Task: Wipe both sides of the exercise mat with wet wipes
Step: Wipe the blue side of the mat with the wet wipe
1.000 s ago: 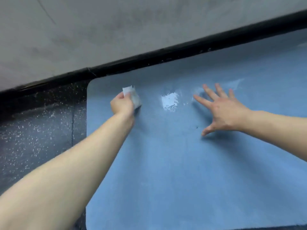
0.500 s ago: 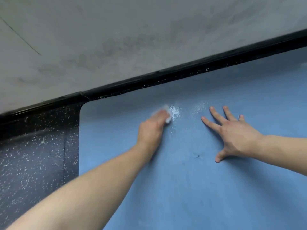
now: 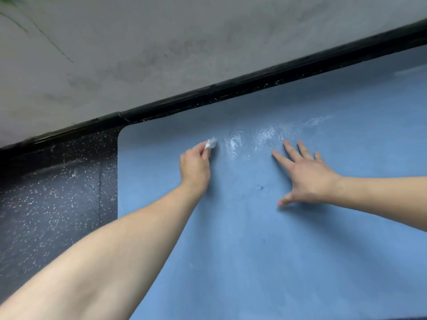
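Note:
A blue exercise mat (image 3: 265, 250) lies flat on the floor and fills most of the view. My left hand (image 3: 195, 168) grips a small white wet wipe (image 3: 211, 142) and holds it against the mat near the far edge. My right hand (image 3: 305, 174) lies flat on the mat to the right, fingers spread and straight. Between the two hands a wet, shiny streak (image 3: 258, 137) runs across the mat surface. A small dark mark (image 3: 260, 188) sits on the mat between my wrists.
Dark speckled rubber flooring (image 3: 53, 215) lies left of the mat. A black baseboard (image 3: 231, 91) runs along the mat's far edge, below a grey concrete wall (image 3: 161, 42).
My left hand swept the wipe right toward the right hand, then back left a little, leaving a wider wet streak. My right hand stayed flat on the mat.

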Tool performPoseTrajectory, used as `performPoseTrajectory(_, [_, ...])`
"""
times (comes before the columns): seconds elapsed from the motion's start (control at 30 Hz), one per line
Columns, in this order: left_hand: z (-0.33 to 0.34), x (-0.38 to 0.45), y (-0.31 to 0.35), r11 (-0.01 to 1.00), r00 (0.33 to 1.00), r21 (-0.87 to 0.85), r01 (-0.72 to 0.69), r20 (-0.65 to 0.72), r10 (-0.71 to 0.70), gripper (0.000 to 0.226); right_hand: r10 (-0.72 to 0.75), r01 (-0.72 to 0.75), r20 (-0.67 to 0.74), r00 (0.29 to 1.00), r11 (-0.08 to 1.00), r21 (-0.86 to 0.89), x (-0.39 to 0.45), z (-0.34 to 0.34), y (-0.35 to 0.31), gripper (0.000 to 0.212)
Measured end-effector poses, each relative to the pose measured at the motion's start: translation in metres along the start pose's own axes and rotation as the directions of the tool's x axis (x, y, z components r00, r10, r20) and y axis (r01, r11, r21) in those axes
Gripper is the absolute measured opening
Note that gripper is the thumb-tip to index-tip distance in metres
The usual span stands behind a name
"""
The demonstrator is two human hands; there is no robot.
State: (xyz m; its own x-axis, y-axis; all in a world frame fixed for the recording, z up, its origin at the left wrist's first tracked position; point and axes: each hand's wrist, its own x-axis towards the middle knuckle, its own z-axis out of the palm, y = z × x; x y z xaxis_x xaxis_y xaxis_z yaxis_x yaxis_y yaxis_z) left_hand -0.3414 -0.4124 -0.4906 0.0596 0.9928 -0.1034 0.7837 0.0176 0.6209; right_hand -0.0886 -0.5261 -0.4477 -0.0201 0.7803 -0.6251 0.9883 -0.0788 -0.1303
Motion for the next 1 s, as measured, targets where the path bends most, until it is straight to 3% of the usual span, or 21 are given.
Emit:
performPoseTrajectory(0.1, [0.022,-0.039,-0.012,0.930,0.952,0.228,-0.288,0.173,0.252,0.025,-0.086,0.087,0.024,0.996,0.994,-0.061,-0.026,0.024,-0.011,0.153])
performPoseTrajectory(0.2, [0.026,-0.084,-0.037,0.875,0.883,0.184,-0.447,0.247,0.399,0.032,-0.165,0.173,0.061,0.984,0.970,-0.171,-0.036,0.040,-0.017,0.156])
performPoseTrajectory(0.33, [0.017,-0.153,-0.061,0.754,0.750,0.129,-0.643,0.302,0.588,0.038,-0.168,0.182,0.072,0.983,0.939,-0.293,-0.036,0.047,-0.022,0.159])
performPoseTrajectory(0.37, [0.014,-0.163,-0.058,0.771,0.755,0.107,-0.628,0.325,0.570,0.036,-0.165,0.180,0.075,0.983,0.935,-0.304,-0.037,0.047,-0.022,0.159])
performPoseTrajectory(0.43, [0.007,-0.160,-0.044,0.863,0.832,0.076,-0.499,0.321,0.453,0.028,-0.162,0.178,0.077,0.984,0.933,-0.312,-0.038,0.046,-0.022,0.158])
performPoseTrajectory(0.5, [0.001,-0.138,-0.030,0.969,0.934,0.016,-0.245,0.274,0.231,0.021,-0.161,0.177,0.076,0.984,0.933,-0.314,-0.040,0.045,-0.023,0.158])
performPoseTrajectory(0.57, [-0.004,-0.118,-0.020,1.000,0.990,-0.025,-0.010,0.142,0.013,0.021,-0.158,0.172,0.069,0.985,0.933,-0.317,-0.041,0.046,-0.023,0.157])
performPoseTrajectory(0.63, [-0.002,-0.118,-0.019,0.995,0.992,0.050,-0.091,0.090,0.086,0.023,-0.159,0.172,0.068,0.985,0.935,-0.310,-0.041,0.047,-0.022,0.157])
performPoseTrajectory(0.67, [0.002,-0.128,-0.020,0.971,0.966,0.081,-0.224,0.152,0.211,0.027,-0.161,0.175,0.069,0.984,0.936,-0.306,-0.040,0.047,-0.022,0.158])
performPoseTrajectory(0.73, [0.013,-0.165,-0.033,0.855,0.831,0.093,-0.511,0.307,0.463,0.029,-0.161,0.174,0.068,0.985,0.938,-0.301,-0.039,0.050,-0.021,0.158])
performPoseTrajectory(0.77, [0.016,-0.185,-0.043,0.811,0.783,0.086,-0.579,0.337,0.523,0.032,-0.160,0.173,0.067,0.985,0.937,-0.303,-0.038,0.052,-0.021,0.159])
performPoseTrajectory(0.87, [0.016,-0.239,-0.078,0.764,0.710,0.016,-0.645,0.384,0.591,0.038,-0.164,0.174,0.058,0.985,0.937,-0.302,-0.035,0.055,-0.020,0.159])
performPoseTrajectory(1.0, [-0.003,-0.295,-0.108,0.703,0.551,-0.139,-0.697,0.524,0.650,0.034,-0.143,0.155,0.061,0.988,0.944,-0.292,-0.036,0.057,-0.023,0.158])
